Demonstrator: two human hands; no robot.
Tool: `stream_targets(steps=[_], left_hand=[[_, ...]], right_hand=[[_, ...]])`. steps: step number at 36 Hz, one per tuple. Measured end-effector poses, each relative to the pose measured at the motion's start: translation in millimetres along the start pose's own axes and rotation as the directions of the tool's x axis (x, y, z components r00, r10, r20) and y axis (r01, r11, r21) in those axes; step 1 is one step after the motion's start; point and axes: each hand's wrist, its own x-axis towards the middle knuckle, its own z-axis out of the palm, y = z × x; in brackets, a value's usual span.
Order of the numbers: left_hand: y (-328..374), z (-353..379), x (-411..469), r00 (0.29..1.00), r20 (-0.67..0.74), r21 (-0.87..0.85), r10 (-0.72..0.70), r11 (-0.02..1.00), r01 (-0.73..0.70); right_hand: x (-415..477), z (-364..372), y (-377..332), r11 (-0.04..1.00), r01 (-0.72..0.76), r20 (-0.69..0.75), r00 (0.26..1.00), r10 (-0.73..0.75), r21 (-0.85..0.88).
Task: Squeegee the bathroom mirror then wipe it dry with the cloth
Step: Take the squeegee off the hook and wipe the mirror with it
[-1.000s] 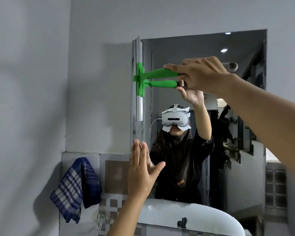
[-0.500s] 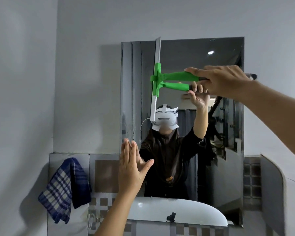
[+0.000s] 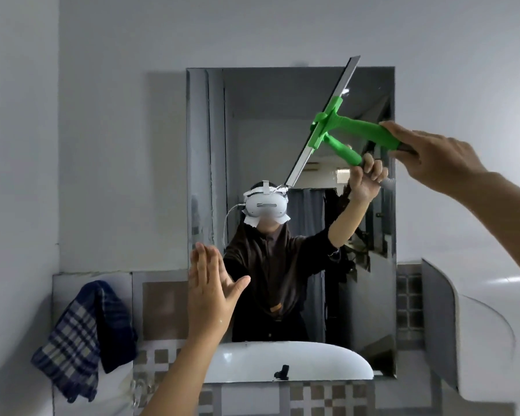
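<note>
The rectangular mirror [image 3: 210, 163] hangs on the grey wall ahead. My right hand [image 3: 433, 157] grips the green handle of the squeegee [image 3: 333, 120], whose long metal blade lies tilted across the mirror's upper right, its top end past the mirror's top edge. My left hand [image 3: 212, 291] is flat and open with its fingers up, at the mirror's lower left corner. A blue plaid cloth [image 3: 81, 334] hangs on the tiled wall at the lower left, away from both hands.
A white curved ledge [image 3: 487, 331] juts out at the right, beside the mirror. Checkered tiles [image 3: 321, 397] run below the mirror. The mirror shows a person in a white headset and a white basin.
The squeegee has swept right across the mirror from its left edge and its blade has tipped from upright to slanted. The view has shifted, so the mirror sits more to the middle. My left hand stays put.
</note>
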Motion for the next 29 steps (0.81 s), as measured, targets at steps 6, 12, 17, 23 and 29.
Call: stream_targets(steps=[6,12,17,23,29], left_hand=[[-0.6,1.0,-0.2,1.0,0.029,0.042,0.005,0.999,-0.006],[1.8,-2.8,-0.1,0.999,0.043,0.048,0.012,0.999,-0.014],[3.1,-3.9,0.4,0.999,0.037,0.029,0.022,0.999,-0.023],[3.0,-6.2,1.1,0.998,0.069,-0.008,0.008,1.0,-0.008],[-2.6,-6.6,1.0,0.995,0.096,-0.038,0.039,0.999,-0.035]], right_hand=[[-32.1,2.4,-5.1,0.99,-0.124,0.032,0.992,0.122,0.063],[-54.7,25.1,-53.4,0.904,-0.304,0.057,0.952,0.302,0.301],[-60.9,47.0,-94.7,0.798,-0.4,0.053,0.905,0.423,0.45],[-58.7,50.6,-149.9,0.65,-0.527,0.101,0.813,0.573,0.547],[-55.5,49.9,-186.3,0.582,-0.556,0.112,0.773,0.624,0.594]])
